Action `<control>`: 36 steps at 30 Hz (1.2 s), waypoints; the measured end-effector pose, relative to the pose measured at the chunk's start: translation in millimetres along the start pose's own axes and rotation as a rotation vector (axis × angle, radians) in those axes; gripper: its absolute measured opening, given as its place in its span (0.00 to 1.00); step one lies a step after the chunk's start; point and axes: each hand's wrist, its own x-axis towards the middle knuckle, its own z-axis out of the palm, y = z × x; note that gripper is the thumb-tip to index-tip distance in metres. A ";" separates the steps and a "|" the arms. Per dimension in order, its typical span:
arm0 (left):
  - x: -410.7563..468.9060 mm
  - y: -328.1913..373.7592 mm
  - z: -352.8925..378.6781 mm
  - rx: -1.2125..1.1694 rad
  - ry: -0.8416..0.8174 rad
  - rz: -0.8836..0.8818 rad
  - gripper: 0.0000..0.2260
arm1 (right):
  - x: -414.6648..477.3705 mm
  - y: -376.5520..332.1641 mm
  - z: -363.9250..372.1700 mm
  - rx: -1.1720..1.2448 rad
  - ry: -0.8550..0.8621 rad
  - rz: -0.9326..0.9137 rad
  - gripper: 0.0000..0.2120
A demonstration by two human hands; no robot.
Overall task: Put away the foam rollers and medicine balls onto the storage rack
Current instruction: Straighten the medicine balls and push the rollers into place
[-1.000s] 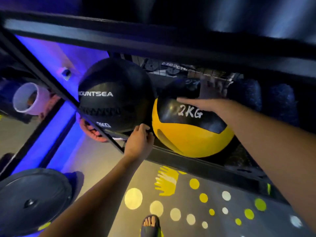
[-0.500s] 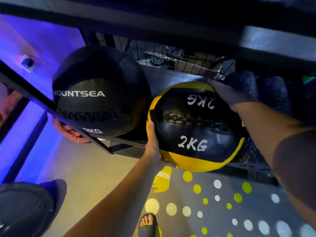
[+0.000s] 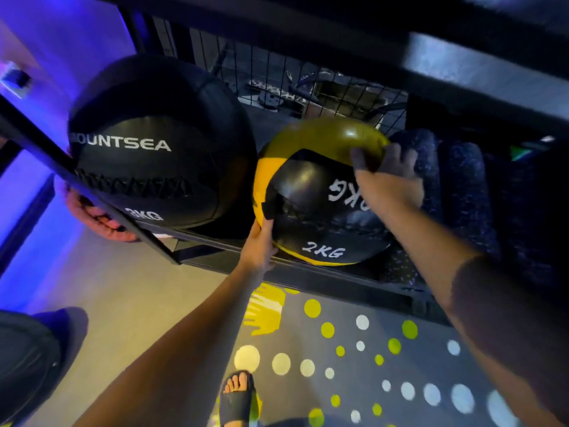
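Note:
A yellow and black 2KG medicine ball [image 3: 311,186] sits on the shelf of the dark storage rack [image 3: 338,282]. My left hand [image 3: 260,245] presses against its lower left side. My right hand [image 3: 388,177] grips its upper right side, fingers spread over the top. A larger black MOUNTSEA 3KG medicine ball [image 3: 160,143] rests on the same shelf just to the left, close to the yellow one. Dark speckled foam rollers [image 3: 455,192] stand on the shelf to the right, behind my right hand.
A wire mesh panel [image 3: 277,78] backs the shelf. Another person's hand [image 3: 92,214] shows under the black ball at the rack's left post [image 3: 77,180]. A dark weight plate [image 3: 24,362] lies bottom left. My sandalled foot [image 3: 237,396] stands on a dotted mat.
The 2KG ball has rolled further back on the shelf, its yellow panel now on top. My right hand has shifted over its upper right; the left hand stays at its lower left.

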 end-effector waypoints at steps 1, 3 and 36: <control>-2.0 -2.5 -3.9 0.047 0.031 0.041 0.30 | -5.1 2.0 3.2 -0.028 0.035 -0.015 0.38; 0.4 -10.5 -15.5 0.156 0.133 0.127 0.38 | -15.5 9.7 11.6 -0.061 0.076 -0.028 0.40; -33.2 -34.2 17.0 -0.341 -0.090 -0.090 0.34 | -4.1 52.8 33.5 0.268 -0.060 -0.131 0.35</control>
